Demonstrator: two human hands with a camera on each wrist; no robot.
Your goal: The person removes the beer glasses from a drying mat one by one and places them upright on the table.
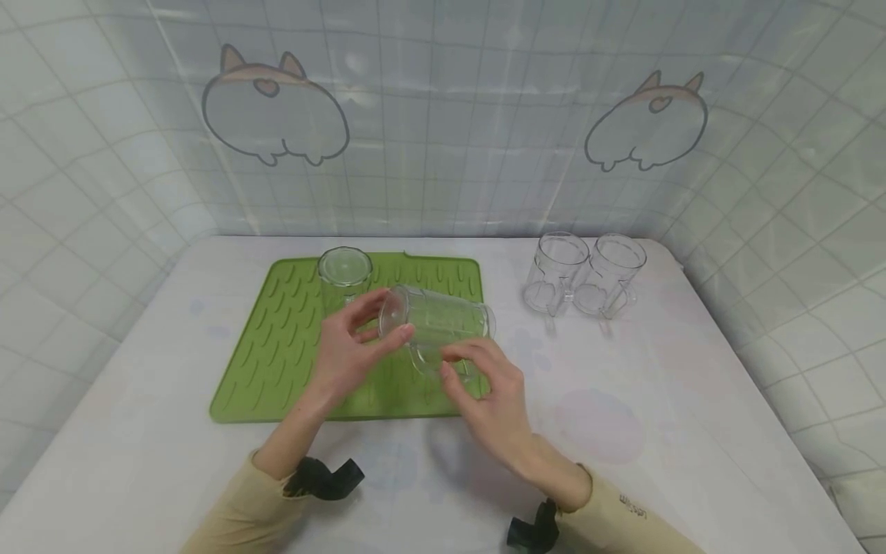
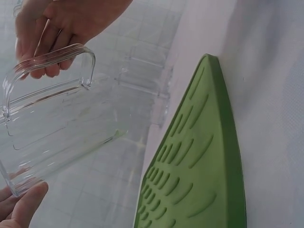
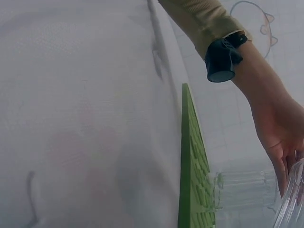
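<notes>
A clear glass mug (image 1: 446, 314) is held tilted on its side above the green mat (image 1: 266, 369). My left hand (image 1: 346, 346) grips one end of it, thumb on the near side and fingers on the far side. At the mug's handle (image 2: 50, 59), which faces toward me, the curled fingers and thumb of my right hand (image 1: 494, 400) pinch the glass. Behind my left hand, a second glass mug (image 1: 344, 269) stands upside down on the mat, its lower part partly hidden by that hand.
Two more glass mugs, one (image 1: 556, 269) left of the other (image 1: 609, 273), stand side by side at the back right of the white table (image 1: 664, 438). Tiled-pattern walls (image 1: 464, 138) with cartoon drawings enclose the back and sides.
</notes>
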